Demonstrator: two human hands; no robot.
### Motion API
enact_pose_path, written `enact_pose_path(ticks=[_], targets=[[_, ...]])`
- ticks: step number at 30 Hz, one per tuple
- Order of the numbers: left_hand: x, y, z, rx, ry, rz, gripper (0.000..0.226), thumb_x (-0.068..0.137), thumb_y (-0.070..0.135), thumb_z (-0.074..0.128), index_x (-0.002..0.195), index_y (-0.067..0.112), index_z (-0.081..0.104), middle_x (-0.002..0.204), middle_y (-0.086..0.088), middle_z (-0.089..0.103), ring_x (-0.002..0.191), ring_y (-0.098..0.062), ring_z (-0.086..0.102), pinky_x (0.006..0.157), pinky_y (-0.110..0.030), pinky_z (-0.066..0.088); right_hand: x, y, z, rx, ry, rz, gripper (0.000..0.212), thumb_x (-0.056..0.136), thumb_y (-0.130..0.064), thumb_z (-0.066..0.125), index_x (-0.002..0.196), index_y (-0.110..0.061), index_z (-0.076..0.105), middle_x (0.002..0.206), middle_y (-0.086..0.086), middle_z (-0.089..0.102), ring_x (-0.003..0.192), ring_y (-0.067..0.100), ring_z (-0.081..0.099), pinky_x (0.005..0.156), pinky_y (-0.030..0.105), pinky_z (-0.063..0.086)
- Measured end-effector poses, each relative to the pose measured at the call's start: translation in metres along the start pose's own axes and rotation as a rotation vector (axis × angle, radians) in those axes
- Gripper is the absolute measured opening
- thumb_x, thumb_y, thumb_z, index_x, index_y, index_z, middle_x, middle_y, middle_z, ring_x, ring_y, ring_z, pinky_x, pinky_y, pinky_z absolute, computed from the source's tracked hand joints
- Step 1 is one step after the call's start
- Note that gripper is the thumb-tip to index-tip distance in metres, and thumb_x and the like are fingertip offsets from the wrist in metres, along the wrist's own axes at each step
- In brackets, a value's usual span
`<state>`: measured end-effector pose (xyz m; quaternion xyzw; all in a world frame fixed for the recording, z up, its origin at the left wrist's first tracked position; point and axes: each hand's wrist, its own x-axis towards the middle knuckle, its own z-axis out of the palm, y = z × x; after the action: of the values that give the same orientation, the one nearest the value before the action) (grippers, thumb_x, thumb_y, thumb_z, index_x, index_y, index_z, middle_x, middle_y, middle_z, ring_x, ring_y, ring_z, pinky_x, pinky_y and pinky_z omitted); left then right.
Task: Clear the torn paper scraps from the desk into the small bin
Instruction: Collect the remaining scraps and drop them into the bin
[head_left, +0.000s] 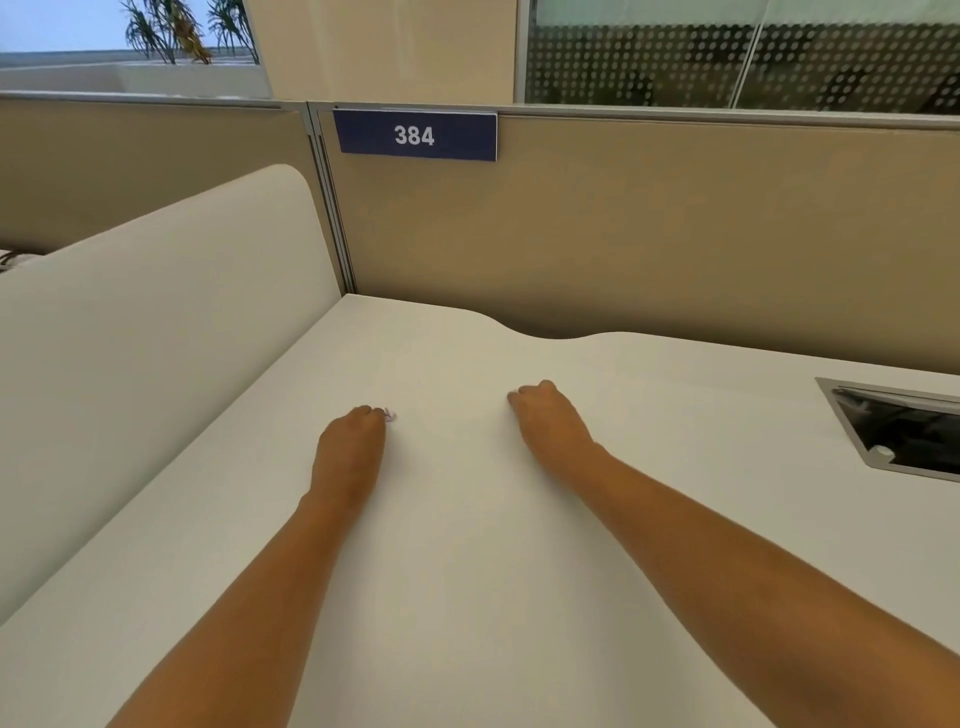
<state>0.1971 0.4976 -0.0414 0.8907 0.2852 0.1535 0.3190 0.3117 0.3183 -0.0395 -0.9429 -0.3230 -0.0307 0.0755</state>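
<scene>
Both of my hands rest knuckles-up on the white desk (467, 519), fingers curled under. My left hand (350, 447) grips a small white paper scrap (389, 414) that peeks out past its fingertips. My right hand (545, 421) is curled too, and a tiny white bit shows at its fingertips (514, 391); what it holds is mostly hidden. No loose scraps are visible on the desk surface. No small bin shows in this view.
A white curved side panel (156, 312) rises along the desk's left. A beige partition (675, 234) with a blue "384" sign (415, 135) closes the back. A metal-framed cable opening (904, 431) is sunk into the desk at the right.
</scene>
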Motion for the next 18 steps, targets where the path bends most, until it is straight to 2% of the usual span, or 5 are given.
enact_pose_path(ticks=[3,8,11,13,18], targets=[[-0.019,0.006,-0.001,0.011,-0.048,0.017,0.032,0.096,0.005,0.036,0.121,-0.002,0.055,0.125,-0.02,0.057,0.115,-0.035,0.053,0.096,-0.038,0.043,-0.022,-0.007,-0.005,0.013,-0.004,-0.014,0.031,0.09,0.007,0.034,0.065,-0.011,0.033,0.093,0.013,0.052,0.097,0.024,0.041,0.075,0.03,0.033],[-0.063,0.018,-0.003,-0.115,-0.141,0.008,0.031,0.094,0.014,0.04,0.112,0.003,0.062,0.118,-0.014,0.062,0.112,-0.031,0.055,0.094,-0.035,0.045,-0.071,-0.017,-0.014,0.015,0.005,-0.111,0.026,0.087,0.008,0.035,0.076,-0.016,0.031,0.08,0.004,0.033,0.092,0.016,0.033,0.073,0.03,0.029],[-0.087,0.022,-0.004,-0.269,-0.142,-0.021,0.027,0.091,0.01,0.045,0.081,0.018,0.069,0.097,0.005,0.068,0.099,-0.011,0.06,0.076,-0.001,0.039,-0.096,-0.019,-0.018,0.081,-0.026,-0.135,0.023,0.089,0.005,0.034,0.085,-0.018,0.035,0.094,0.008,0.044,0.094,0.016,0.036,0.079,0.032,0.031],[-0.104,0.026,-0.008,-0.282,-0.131,-0.015,0.033,0.09,0.005,0.045,0.077,0.022,0.069,0.09,0.009,0.068,0.096,-0.008,0.06,0.071,0.006,0.036,-0.115,-0.021,-0.023,0.095,-0.042,-0.134,0.02,0.09,0.002,0.033,0.089,-0.017,0.04,0.093,0.007,0.042,0.091,0.015,0.033,0.078,0.031,0.03],[-0.143,0.032,-0.014,-0.109,0.048,0.044,0.029,0.092,0.001,0.046,0.104,0.008,0.072,0.114,-0.004,0.07,0.109,-0.015,0.063,0.089,-0.011,0.04,-0.158,-0.03,-0.032,0.164,-0.088,-0.043,0.015,0.082,0.001,0.037,0.073,-0.011,0.035,0.077,0.008,0.036,0.078,0.018,0.031,0.065,0.03,0.019]])
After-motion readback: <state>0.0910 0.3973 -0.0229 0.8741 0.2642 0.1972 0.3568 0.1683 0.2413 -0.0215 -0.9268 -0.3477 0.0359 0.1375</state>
